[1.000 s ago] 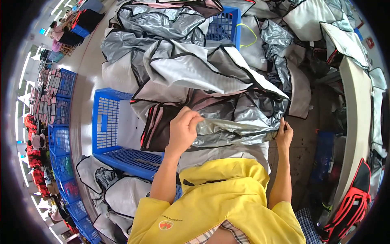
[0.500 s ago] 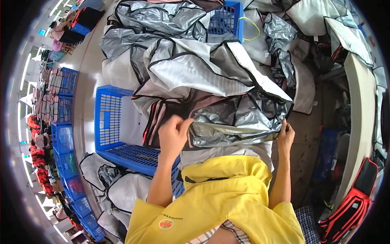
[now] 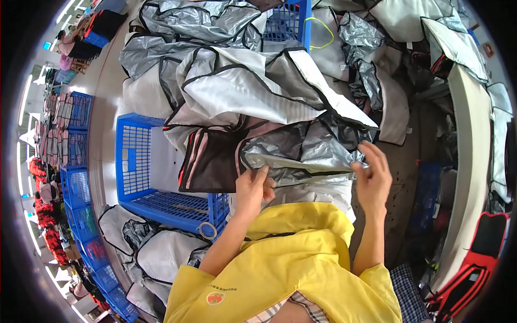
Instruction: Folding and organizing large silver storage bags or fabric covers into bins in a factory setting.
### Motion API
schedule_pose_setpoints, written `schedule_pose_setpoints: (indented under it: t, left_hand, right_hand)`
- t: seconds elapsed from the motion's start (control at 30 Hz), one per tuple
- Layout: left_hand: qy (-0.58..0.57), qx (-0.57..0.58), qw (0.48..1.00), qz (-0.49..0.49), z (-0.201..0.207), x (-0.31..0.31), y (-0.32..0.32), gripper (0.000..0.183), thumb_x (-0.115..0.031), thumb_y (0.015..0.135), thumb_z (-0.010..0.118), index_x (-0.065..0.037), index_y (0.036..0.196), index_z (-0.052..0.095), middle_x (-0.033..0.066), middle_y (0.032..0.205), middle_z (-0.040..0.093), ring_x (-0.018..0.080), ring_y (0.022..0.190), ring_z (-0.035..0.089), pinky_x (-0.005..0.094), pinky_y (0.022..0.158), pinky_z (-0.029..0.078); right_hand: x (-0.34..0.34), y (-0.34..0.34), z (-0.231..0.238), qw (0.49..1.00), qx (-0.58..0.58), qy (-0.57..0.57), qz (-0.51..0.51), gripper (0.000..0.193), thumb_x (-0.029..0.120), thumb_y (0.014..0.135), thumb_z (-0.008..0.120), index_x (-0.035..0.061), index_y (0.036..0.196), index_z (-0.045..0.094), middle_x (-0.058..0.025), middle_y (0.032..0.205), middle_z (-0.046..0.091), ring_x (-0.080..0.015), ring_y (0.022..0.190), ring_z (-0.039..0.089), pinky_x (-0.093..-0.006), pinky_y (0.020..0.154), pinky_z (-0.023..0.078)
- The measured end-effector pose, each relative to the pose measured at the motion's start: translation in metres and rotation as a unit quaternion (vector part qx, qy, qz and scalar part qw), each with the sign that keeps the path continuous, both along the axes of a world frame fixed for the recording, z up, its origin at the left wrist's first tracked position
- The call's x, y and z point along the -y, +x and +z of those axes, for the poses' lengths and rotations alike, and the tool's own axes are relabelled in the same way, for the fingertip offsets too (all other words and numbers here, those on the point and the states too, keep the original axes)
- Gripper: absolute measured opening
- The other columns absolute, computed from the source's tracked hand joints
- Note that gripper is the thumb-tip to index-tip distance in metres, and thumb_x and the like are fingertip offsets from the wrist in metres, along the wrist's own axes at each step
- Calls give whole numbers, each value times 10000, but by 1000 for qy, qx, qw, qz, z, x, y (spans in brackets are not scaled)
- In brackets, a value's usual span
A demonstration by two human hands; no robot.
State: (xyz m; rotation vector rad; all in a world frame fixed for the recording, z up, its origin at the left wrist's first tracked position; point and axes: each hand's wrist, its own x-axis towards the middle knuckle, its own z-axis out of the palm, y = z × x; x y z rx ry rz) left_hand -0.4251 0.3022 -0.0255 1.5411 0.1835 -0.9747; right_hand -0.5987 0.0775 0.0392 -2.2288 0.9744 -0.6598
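A partly sewn bag (image 3: 301,151) with a silver lining, black edge binding and a dark panel with pink and red stripes lies across my lap. My left hand (image 3: 253,188) is closed, thumb and fingers pinching the bag's near edge beside the dark panel. At the bag's right end my right hand (image 3: 372,175) is open, its fingers bent and spread apart close to the lining. Beyond them spreads a white and silver bag piece (image 3: 242,91) with black binding, folded over itself.
A blue plastic crate (image 3: 134,156) stands to my left, with white and silver pieces (image 3: 172,255) below it. More silver pieces (image 3: 199,24) are heaped ahead. A pale board edge (image 3: 466,140) runs along the right, near a red and black bag (image 3: 479,258). Stacked blue crates (image 3: 78,185) line the far left.
My right hand has let go of the bag's right edge and its fingers have spread. The left hand has moved right and down along the near edge. The view has shifted slightly.
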Motion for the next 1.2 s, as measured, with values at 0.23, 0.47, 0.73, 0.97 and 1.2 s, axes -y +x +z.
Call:
schedule_pose_setpoints:
  t: [0.23, 0.47, 0.73, 0.97, 1.2]
  left_hand:
    - [-68, -33, 995, 60, -20, -7, -5, 274, -230, 1045, 586, 37, 1053, 651, 65, 656, 636, 152, 488, 595, 272, 443, 439]
    - [-40, -82, 988, 121, -11, -4, -12, 202, -241, 1036, 622, -43, 1037, 663, 53, 735, 666, 160, 534, 606, 310, 496, 459]
    - [-152, -191, 943, 226, -23, 3, -15, 174, -203, 1003, 628, -35, 974, 665, 24, 649, 567, 157, 502, 506, 323, 514, 415]
    - [-48, -62, 995, 64, 1, -58, -28, 246, -127, 929, 618, 28, 740, 648, 11, 568, 483, 144, 464, 477, 303, 463, 359]
    - [-31, -12, 999, -22, 27, -76, -9, 265, -126, 906, 608, 5, 677, 623, 31, 564, 519, 143, 465, 509, 298, 477, 386]
  right_hand:
    - [-17, 56, -39, 983, -47, -91, 153, 287, 306, 846, 799, 118, 1056, 742, -38, 1096, 723, -275, 707, 706, -375, 568, 540]
    - [-17, 60, -37, 982, -62, -26, 174, 191, 227, 878, 784, 40, 864, 747, -89, 798, 690, -324, 636, 657, -406, 577, 505]
    - [-18, 59, -30, 984, -64, 16, 163, 207, 234, 875, 793, 32, 863, 752, -97, 796, 693, -331, 627, 652, -404, 573, 497]
    - [-6, 75, -63, 986, -74, 2, 147, 254, 308, 906, 750, 56, 872, 760, -152, 789, 708, -379, 678, 667, -444, 604, 512]
    - [-16, 85, -101, 975, -135, 45, 171, 323, 405, 906, 745, 85, 868, 760, -176, 772, 704, -412, 742, 677, -480, 661, 524]
